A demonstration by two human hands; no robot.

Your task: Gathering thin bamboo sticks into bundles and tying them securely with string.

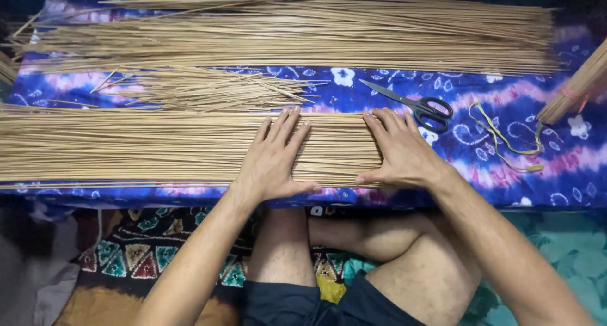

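Observation:
A wide flat layer of thin tan sticks (126, 146) lies along the near edge of a low table covered in a blue and pink patterned cloth (556, 174). My left hand (273, 158) rests flat on the right part of this layer, fingers spread. My right hand (399, 152) lies flat on the layer's right end, fingers apart and thumb at the near edge. Neither hand grips anything.
A bigger pile of long sticks (303, 35) spans the back of the table, with a loose heap of shorter sticks (208, 89) in the middle. Black-handled scissors (417, 103) and a yellow cord (506, 139) lie to the right. Another bundle (578, 82) juts in at far right. My crossed legs (354, 256) sit below.

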